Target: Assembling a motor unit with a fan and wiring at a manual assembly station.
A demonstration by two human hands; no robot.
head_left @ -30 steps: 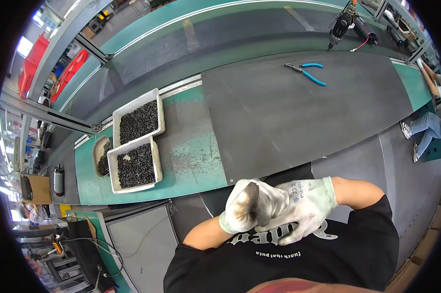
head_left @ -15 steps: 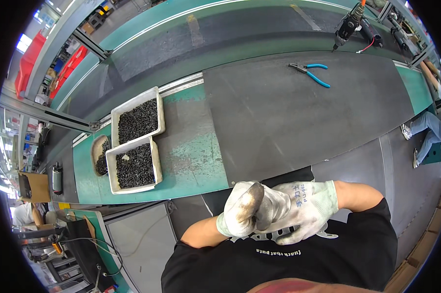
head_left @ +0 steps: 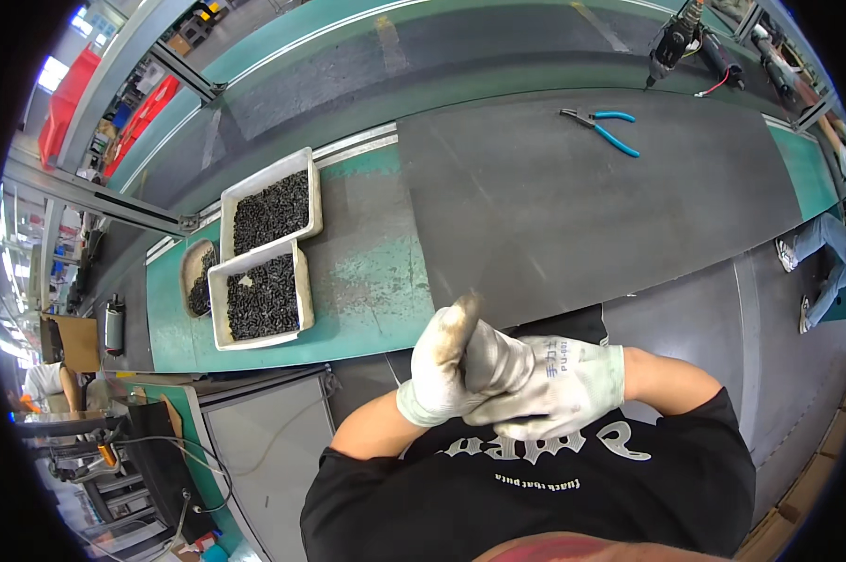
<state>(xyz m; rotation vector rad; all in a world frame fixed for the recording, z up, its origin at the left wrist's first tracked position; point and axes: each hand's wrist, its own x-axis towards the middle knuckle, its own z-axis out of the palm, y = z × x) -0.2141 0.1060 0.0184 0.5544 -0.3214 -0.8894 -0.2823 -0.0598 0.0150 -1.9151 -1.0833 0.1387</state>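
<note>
My two hands, in soiled white work gloves with greyish fingertips, press together before my chest, just off the near edge of the workbench. Thumb upward, my left hand (head_left: 439, 367) is closed around the fingers of my right hand (head_left: 568, 379). The right hand's fingers are bent into this clasp, and its palm side faces down. Whether any small part sits between the gloves is hidden. Blue-handled pliers (head_left: 613, 131) lie with handles spread on the dark mat (head_left: 573, 215), well beyond my hands.
Left on the green bench stand two white trays (head_left: 306, 281) (head_left: 316, 201) of small black parts and a small oval dish (head_left: 191, 272). A power screwdriver (head_left: 668, 51) hangs at the far right, before a conveyor belt (head_left: 498, 56). A person's legs (head_left: 821, 253) show at right.
My clasped hands have risen slightly toward the bench edge and shifted left, staying together. The left thumb now points more upward. The view has shifted a little; the pliers and trays stay put.
</note>
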